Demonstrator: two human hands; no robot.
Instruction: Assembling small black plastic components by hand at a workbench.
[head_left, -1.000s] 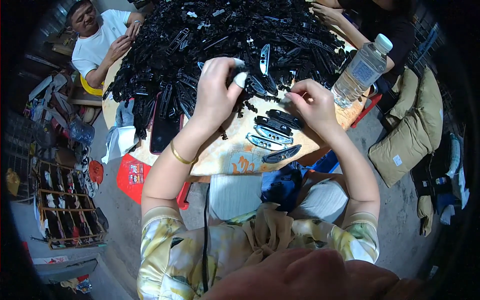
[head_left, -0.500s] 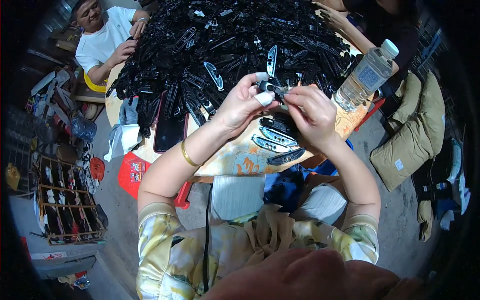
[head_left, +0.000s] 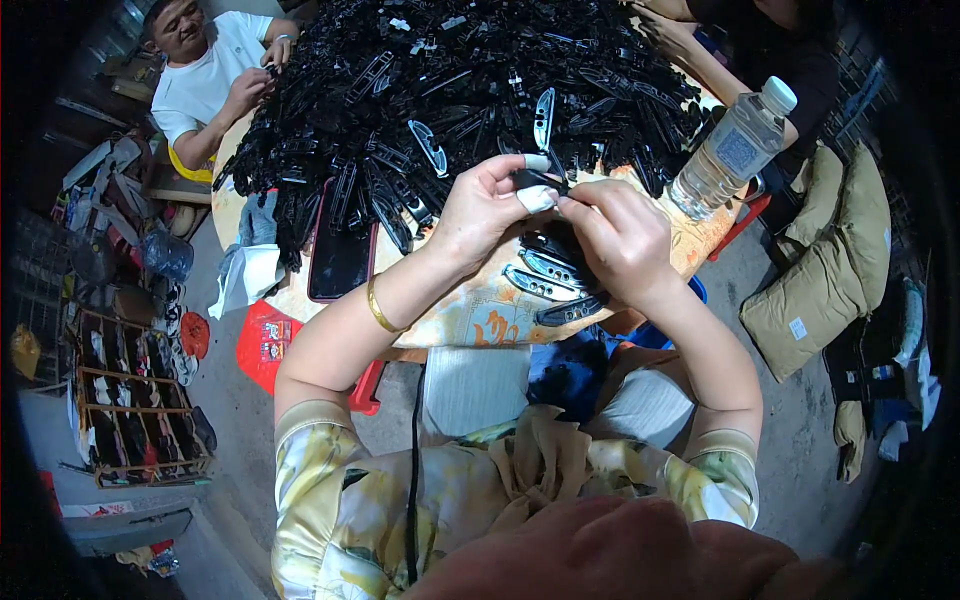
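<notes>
Over the near part of the table, my left hand [head_left: 472,222] pinches a small black plastic piece [head_left: 538,181] between thumb and forefinger, both tips wrapped in white. My right hand [head_left: 630,238] is closed at the piece's right end, its thumb and fingertips pressed together there. What the right fingers grip is too small to make out. Below the hands lie several long oval black plastic pieces [head_left: 545,283], some with glossy faces catching the light. A large pile of similar black pieces [head_left: 460,100] covers the far side of the table.
A clear plastic bottle [head_left: 733,150] with a pale cap stands at the right table edge. Left of my forearm lies a dark phone [head_left: 342,250], near a white cloth [head_left: 247,280] and a red bag [head_left: 265,340]. Two other people sit across the table. Tan sacks [head_left: 825,280] lie at right.
The held piece has turned and shows darker and lower between my fingers. My right hand has shifted slightly left and rolled over. The person at far left has raised a hand.
</notes>
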